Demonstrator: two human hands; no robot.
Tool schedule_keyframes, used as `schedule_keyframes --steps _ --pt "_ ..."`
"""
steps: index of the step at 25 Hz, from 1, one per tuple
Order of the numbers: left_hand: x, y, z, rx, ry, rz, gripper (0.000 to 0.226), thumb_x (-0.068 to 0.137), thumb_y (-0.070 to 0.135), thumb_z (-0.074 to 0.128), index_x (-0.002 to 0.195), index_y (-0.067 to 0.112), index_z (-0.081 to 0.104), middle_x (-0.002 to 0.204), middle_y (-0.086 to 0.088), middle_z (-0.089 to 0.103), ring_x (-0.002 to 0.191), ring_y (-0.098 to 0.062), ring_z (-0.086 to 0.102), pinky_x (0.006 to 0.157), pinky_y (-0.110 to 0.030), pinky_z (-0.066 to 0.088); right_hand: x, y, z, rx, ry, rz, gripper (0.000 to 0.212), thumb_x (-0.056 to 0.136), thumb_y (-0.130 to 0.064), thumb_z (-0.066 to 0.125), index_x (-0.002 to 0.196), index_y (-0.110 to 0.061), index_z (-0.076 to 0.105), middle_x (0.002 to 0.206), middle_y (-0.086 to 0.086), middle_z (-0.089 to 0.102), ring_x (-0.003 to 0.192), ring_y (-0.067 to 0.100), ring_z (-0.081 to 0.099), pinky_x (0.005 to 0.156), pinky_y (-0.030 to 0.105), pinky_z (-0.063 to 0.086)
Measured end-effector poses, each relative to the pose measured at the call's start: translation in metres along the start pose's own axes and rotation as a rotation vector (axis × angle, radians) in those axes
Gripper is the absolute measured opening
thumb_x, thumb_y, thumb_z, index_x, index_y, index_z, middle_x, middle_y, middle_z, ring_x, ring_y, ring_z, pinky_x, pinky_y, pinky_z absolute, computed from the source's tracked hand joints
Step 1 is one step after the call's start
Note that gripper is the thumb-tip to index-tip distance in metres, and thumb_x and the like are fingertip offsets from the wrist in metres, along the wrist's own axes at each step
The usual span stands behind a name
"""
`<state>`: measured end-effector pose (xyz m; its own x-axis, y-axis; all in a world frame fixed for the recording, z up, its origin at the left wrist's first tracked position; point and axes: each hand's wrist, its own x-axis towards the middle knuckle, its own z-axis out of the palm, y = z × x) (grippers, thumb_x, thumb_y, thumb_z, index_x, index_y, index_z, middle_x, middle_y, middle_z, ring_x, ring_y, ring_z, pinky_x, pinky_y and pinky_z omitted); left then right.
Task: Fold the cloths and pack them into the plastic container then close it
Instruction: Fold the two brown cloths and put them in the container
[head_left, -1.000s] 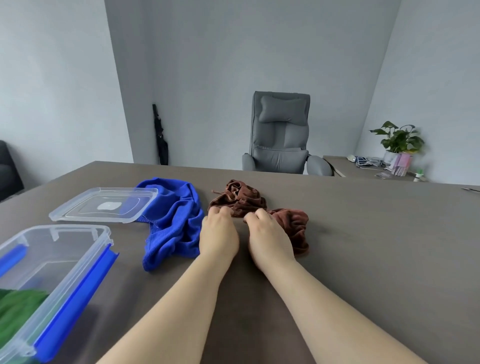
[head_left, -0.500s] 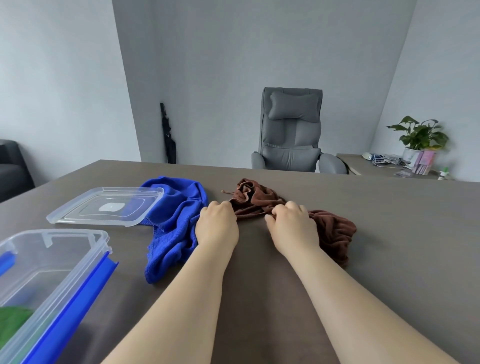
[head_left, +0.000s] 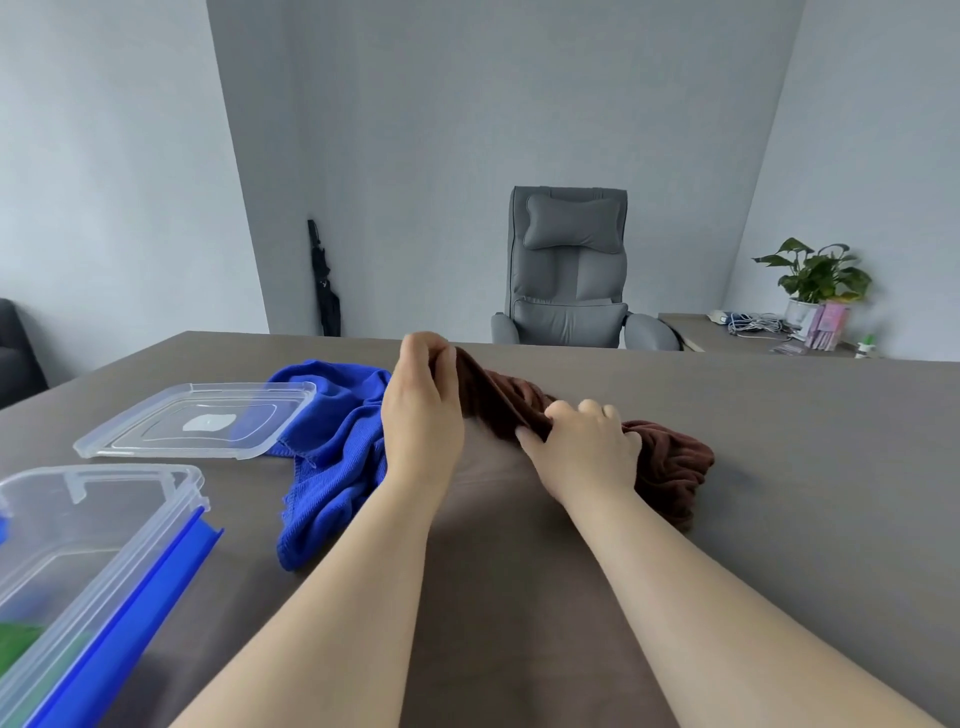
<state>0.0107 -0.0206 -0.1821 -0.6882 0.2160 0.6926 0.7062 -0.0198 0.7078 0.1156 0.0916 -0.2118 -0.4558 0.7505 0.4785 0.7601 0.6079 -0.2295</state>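
Both hands pinch the brown cloth (head_left: 670, 462), hiding its middle.

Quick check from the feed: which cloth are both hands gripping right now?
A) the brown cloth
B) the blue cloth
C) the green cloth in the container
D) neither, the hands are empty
A: the left hand lifts one end of the brown cloth off the table while the right hand pinches it lower down; the blue cloth lies untouched beside the left arm.
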Motion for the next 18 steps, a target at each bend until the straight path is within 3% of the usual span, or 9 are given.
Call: schedule_keyframes --steps 3,7,10,13,18 --pt "0.006 0.005 -0.004 -0.053 0.051 -0.006 0.008 0.099 0.026 0.048 0.092 0.025 0.048 0.078 0.012 0.057 0.074 -0.009 0.052 0.064 -0.024 0.042 0.001 -0.002 -0.005 0.098 0.115 -0.084 0.026 0.089 -0.038 0.049 0.108 -0.030 0.065 0.101 -0.001 0.054 0.102 0.026 0.047 0.073 0.039 0.034" --pt "0.012 -0.003 -0.007 -0.090 0.103 -0.105 0.008 0.099 0.027 0.049 0.091 0.027 0.051 0.078 0.014 0.058 0.076 0.000 0.054 0.064 -0.016 0.041 0.004 0.002 -0.007 0.219 0.161 -0.116 0.032 0.088 -0.021 0.050 0.120 -0.026 0.058 0.112 0.000 0.057 0.103 0.027 0.051 0.077 0.040 0.041" --pt "0.018 -0.016 -0.009 -0.171 0.164 -0.249 0.007 0.098 0.026 0.051 0.094 0.024 0.056 0.081 0.012 0.060 0.074 -0.003 0.055 0.070 -0.022 0.045 0.009 0.010 -0.007 0.288 0.165 -0.040 0.027 0.094 -0.019 0.044 0.118 -0.021 0.056 0.111 0.002 0.062 0.102 0.029 0.057 0.079 0.040 0.044" --pt "0.025 -0.019 -0.011 -0.272 0.149 -0.366 0.009 0.096 0.029 0.055 0.096 0.022 0.061 0.084 0.007 0.064 0.073 -0.006 0.057 0.067 -0.024 0.045 0.018 0.019 -0.014 0.446 0.224 0.043 0.022 0.101 -0.024 0.037 0.109 -0.019 0.057 0.096 0.006 0.067 0.087 0.032 0.061 0.073 0.039 0.047" --pt "0.031 0.003 -0.022 -0.266 0.061 -0.358 0.005 0.093 0.030 0.061 0.089 0.029 0.064 0.085 0.011 0.070 0.078 0.000 0.064 0.065 -0.015 0.045 0.021 0.028 -0.040 0.700 0.260 0.198 0.021 0.098 -0.028 0.050 0.100 -0.015 0.067 0.094 0.003 0.070 0.090 0.026 0.060 0.071 0.031 0.041"
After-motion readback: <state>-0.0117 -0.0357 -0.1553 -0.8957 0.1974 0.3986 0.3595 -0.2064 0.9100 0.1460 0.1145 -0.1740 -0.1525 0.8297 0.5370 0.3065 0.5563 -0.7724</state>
